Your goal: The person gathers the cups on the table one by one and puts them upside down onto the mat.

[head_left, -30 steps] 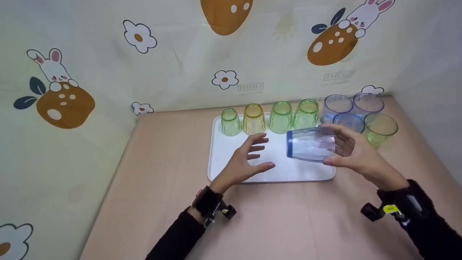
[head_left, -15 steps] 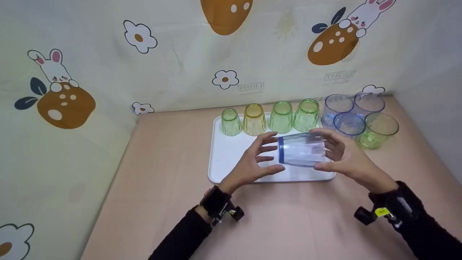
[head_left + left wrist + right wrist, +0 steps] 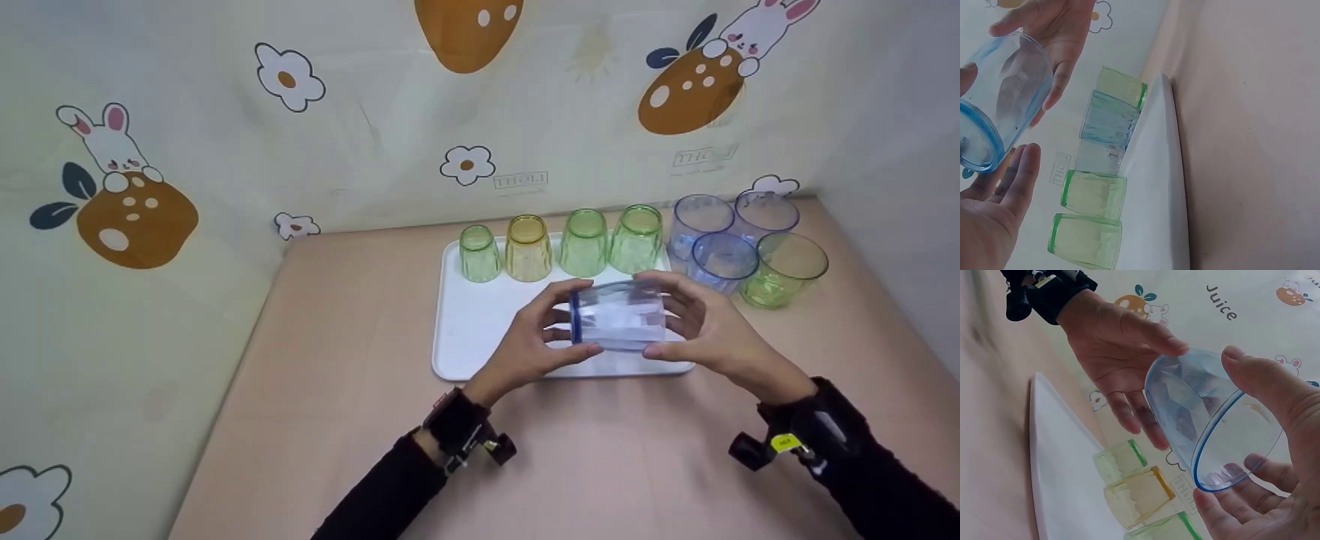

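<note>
A clear bluish drinking glass (image 3: 619, 316) lies sideways in the air above the white tray (image 3: 472, 337), its blue base to the left and its mouth to the right. My right hand (image 3: 709, 326) grips it around the rim end, thumb below and fingers above in the head view. Around the base end is my left hand (image 3: 536, 337), with its thumb against the glass (image 3: 1185, 399) in the right wrist view. Behind, two green glasses (image 3: 583, 244), a yellow glass (image 3: 529, 249) and a smaller green glass (image 3: 480, 255) stand upside down in a row on the tray.
Right of the tray, three bluish glasses (image 3: 724, 259) and a green glass (image 3: 784, 274) stand mouth up, close together on the table (image 3: 337, 322). A patterned wall covering (image 3: 375, 150) rises directly behind the table's back edge.
My right hand has carried the glass left and slightly toward me. My left hand has moved right, from apart to around the glass's base end. The other glasses have stayed put.
</note>
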{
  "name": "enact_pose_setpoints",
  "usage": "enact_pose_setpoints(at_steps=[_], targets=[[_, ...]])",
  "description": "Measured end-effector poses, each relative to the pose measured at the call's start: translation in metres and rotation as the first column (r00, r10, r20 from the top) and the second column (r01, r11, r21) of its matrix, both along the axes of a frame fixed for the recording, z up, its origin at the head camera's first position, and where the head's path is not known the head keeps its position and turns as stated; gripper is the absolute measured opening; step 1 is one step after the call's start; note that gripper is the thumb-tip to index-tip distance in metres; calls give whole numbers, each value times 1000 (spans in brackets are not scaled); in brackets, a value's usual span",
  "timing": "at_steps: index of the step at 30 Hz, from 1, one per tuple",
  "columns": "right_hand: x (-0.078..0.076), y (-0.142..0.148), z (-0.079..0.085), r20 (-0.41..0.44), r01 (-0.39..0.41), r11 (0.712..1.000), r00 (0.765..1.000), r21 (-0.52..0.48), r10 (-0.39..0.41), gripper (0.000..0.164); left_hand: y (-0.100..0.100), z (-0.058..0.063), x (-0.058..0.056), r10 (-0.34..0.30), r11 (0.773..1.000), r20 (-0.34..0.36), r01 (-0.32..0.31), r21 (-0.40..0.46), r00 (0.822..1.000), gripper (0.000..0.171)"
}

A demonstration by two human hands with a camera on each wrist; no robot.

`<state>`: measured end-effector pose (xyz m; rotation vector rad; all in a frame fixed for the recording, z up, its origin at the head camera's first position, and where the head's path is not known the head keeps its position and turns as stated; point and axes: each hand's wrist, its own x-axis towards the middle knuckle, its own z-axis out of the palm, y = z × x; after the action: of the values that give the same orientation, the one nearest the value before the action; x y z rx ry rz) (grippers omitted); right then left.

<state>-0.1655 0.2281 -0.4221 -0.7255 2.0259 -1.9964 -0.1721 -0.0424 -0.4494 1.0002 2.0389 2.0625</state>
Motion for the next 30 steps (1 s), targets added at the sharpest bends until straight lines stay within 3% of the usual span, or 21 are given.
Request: enact_pose_setpoints(at_steps=[6,13,22,26,30], targets=[[-2,0,-4,-12,-36,998,999,-54,36,87,0,0,-1,14,1000,-13,-14,-13,1000,72],[-3,3,-8,-7,-43,998,999,-48,42,90,0,0,-3,23,999,-27,-24,-40,999,72],[-4,10,-8,-28,-68,997,997,-44,67,92,-2,2,-5,32,994,-133,-45,-97,991,73],[-6,16,-8,-68,-63,997,996,-49,60,87,-8,1,-7,45,990,-164,-65,-122,985,73],[-9,24,-8,-112,-44,991,993,-123,30,74,-16,0,-9,68,983,-179,-97,-157,982,72]])
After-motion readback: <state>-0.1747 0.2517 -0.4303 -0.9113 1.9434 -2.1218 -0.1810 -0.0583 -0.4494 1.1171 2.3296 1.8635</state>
